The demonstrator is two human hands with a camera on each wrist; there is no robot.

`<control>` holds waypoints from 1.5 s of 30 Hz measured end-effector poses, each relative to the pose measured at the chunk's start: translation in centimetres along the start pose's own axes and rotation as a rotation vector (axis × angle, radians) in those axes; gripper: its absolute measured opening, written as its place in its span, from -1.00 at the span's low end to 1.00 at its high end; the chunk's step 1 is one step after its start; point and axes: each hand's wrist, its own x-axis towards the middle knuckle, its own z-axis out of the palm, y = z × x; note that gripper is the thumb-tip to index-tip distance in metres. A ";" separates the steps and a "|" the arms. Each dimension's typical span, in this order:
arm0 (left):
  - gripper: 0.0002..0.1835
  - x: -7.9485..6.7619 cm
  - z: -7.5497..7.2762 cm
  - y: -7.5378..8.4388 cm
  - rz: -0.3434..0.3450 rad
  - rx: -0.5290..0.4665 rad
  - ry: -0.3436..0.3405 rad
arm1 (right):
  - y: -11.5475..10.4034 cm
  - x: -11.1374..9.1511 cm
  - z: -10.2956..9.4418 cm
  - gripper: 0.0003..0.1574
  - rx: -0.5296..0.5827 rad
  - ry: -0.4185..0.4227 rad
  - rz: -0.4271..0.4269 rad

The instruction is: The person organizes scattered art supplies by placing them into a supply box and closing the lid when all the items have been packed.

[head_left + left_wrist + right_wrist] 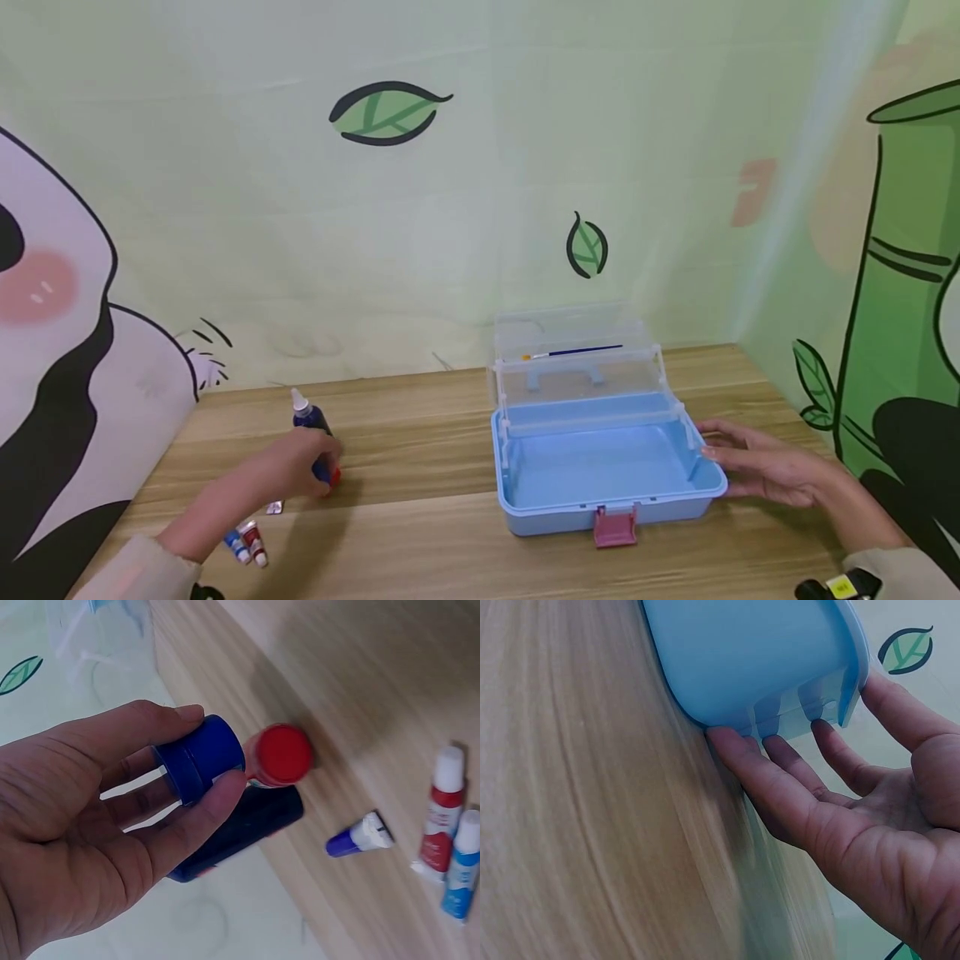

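Observation:
My left hand [300, 462] pinches a small blue jar [212, 754] between thumb and fingers, over the left part of the table. Just past it in the left wrist view stands a jar with a red lid [283, 754]. A dark blue bottle with a white nozzle [302, 404] stands behind this hand. At the right, my right hand [772, 467] touches the end wall of a light blue plastic box [607, 467], its fingers spread and fairly straight along the outside [780, 761]. The box's clear lid [570, 325] is raised, and its pink latch [615, 529] hangs at the front.
Red [439, 825] and blue [461, 870] paint tubes lie near my left forearm, with a purple tube [360, 834] close by. A thin paintbrush [573, 352] lies in the box's raised clear tray. A patterned cloth wall [420, 233] borders the wooden table [420, 533].

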 end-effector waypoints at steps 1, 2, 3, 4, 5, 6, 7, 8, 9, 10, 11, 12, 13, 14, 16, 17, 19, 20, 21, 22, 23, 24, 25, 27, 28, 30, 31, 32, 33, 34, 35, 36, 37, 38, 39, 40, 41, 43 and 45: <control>-0.70 0.1 -0.2 0.2 -0.011 -0.007 -0.009 | 0.0 0.0 0.0 -0.07 -0.001 0.001 -0.002; -0.71 0.3 -0.3 0.4 -0.027 -0.013 -0.019 | 0.0 0.0 0.0 -0.07 -0.002 0.003 -0.001; -0.71 0.4 -0.5 0.6 -0.042 -0.018 -0.028 | -0.1 0.0 0.0 -0.07 -0.004 0.004 -0.001; -0.72 0.5 -0.7 0.8 -0.057 -0.020 -0.037 | -0.1 0.0 0.0 -0.07 -0.005 0.005 -0.001; -0.73 0.7 -0.8 0.9 -0.063 -0.014 -0.041 | -0.1 0.0 0.0 -0.07 -0.006 0.006 -0.001; -0.73 0.8 -1.0 1.1 -0.065 -0.006 -0.043 | -0.1 0.0 0.0 -0.07 -0.006 0.008 -0.002; -0.73 0.9 -1.1 1.3 -0.059 0.005 -0.038 | -0.1 0.0 0.0 -0.07 -0.007 0.009 -0.003; -0.73 1.0 -1.3 1.4 -0.050 0.015 -0.035 | -0.1 0.0 0.0 -0.07 -0.007 0.010 -0.002; -0.73 1.1 -1.4 1.6 -0.040 0.026 -0.029 | -0.1 0.0 0.0 -0.07 -0.005 0.010 -0.002; -0.73 1.2 -1.5 1.8 -0.025 0.035 -0.024 | -0.1 0.0 0.0 -0.07 -0.004 0.010 -0.002; -0.73 1.3 -1.7 1.9 -0.015 0.039 -0.021 | -0.1 -0.1 0.0 -0.07 -0.001 0.009 -0.002; -0.73 1.4 -1.7 2.1 -0.012 0.037 -0.021 | -0.1 -0.1 0.0 -0.07 0.001 0.008 -0.003; -0.74 1.5 -1.8 2.3 -0.006 0.036 -0.020 | -0.1 -0.1 0.0 -0.07 0.003 0.008 -0.003; -0.74 1.5 -1.9 2.5 -0.007 0.030 -0.024 | -0.1 -0.1 0.0 -0.06 0.006 0.007 -0.003; -0.74 1.7 -1.9 2.8 -0.010 0.027 -0.031 | 0.0 -0.1 0.0 -0.06 0.009 0.005 -0.003; -0.74 1.7 -1.9 2.9 -0.015 0.027 -0.036 | 0.0 0.0 0.1 -0.06 0.011 0.004 -0.004; -0.75 1.9 -2.0 3.2 -0.018 0.033 -0.043 | 0.1 0.0 0.1 -0.07 0.011 0.001 -0.006; -0.75 2.0 -2.0 3.3 -0.020 0.037 -0.046 | 0.1 0.0 0.1 -0.07 0.012 -0.001 -0.008; -0.75 2.2 -2.0 3.4 -0.015 0.041 -0.047 | 0.1 0.0 0.1 -0.07 0.012 -0.002 -0.009; -0.76 2.3 -2.1 3.6 -0.005 0.046 -0.044 | 0.2 0.0 0.1 -0.07 0.012 -0.004 -0.011; -0.76 2.5 -2.2 3.7 0.005 0.052 -0.041 | 0.2 0.0 0.1 -0.07 0.012 -0.006 -0.013; -0.76 2.6 -2.3 3.8 0.012 0.055 -0.038 | 0.2 0.0 0.1 -0.07 0.012 -0.006 -0.012; -0.76 2.8 -2.4 4.0 0.025 0.060 -0.036 | 0.2 0.0 0.1 -0.07 0.010 -0.005 -0.012; -0.77 3.1 -2.7 4.3 0.040 0.063 -0.037 | 0.2 -0.1 0.0 -0.08 0.005 0.000 -0.012; -0.77 3.3 -2.8 4.5 0.046 0.069 -0.040 | 0.2 -0.1 0.0 -0.08 0.004 0.000 -0.013; -0.78 3.7 -3.0 4.9 0.051 0.071 -0.055 | 0.1 -0.1 -0.1 -0.09 0.002 0.002 -0.016; -0.78 3.9 -3.1 5.1 0.058 0.075 -0.058 | 0.1 -0.2 -0.1 -0.10 0.001 0.002 -0.016; -0.79 4.1 -3.1 5.4 0.065 0.077 -0.060 | 0.0 -0.2 -0.2 -0.10 0.003 0.000 -0.017; -0.79 4.3 -3.3 5.6 0.074 0.082 -0.061 | 0.0 -0.2 -0.2 -0.10 0.004 -0.001 -0.017; -0.80 4.6 -3.4 5.9 0.084 0.086 -0.060 | 0.0 -0.1 -0.3 -0.10 0.006 -0.003 -0.016; -0.80 4.8 -3.5 6.1 0.091 0.089 -0.058 | 0.0 -0.1 -0.3 -0.10 0.007 -0.004 -0.015; -0.80 5.0 -3.6 6.4 0.099 0.095 -0.057 | 0.0 -0.1 -0.3 -0.10 0.008 -0.005 -0.014; -0.80 5.2 -3.7 6.6 0.109 0.103 -0.057 | 0.0 -0.1 -0.3 -0.11 0.010 -0.005 -0.012; -0.80 5.3 -3.8 6.9 0.117 0.109 -0.059 | 0.0 -0.1 -0.3 -0.11 0.010 -0.005 -0.011; -0.80 5.4 -3.9 7.2 0.123 0.114 -0.059 | 0.0 0.0 -0.3 -0.11 0.012 -0.005 -0.010; -0.80 5.6 -3.9 7.4 0.127 0.118 -0.061 | 0.0 0.0 -0.3 -0.12 0.012 -0.005 -0.010; -0.79 5.7 -4.0 7.7 0.133 0.119 -0.063 | 0.1 0.0 -0.3 -0.12 0.013 -0.005 -0.010; -0.79 6.0 -4.1 8.2 0.145 0.113 -0.064 | 0.1 -0.1 -0.2 -0.12 0.015 -0.004 -0.010; -0.79 6.3 -4.3 8.7 0.157 0.106 -0.061 | 0.1 -0.1 -0.2 -0.10 0.016 -0.003 -0.008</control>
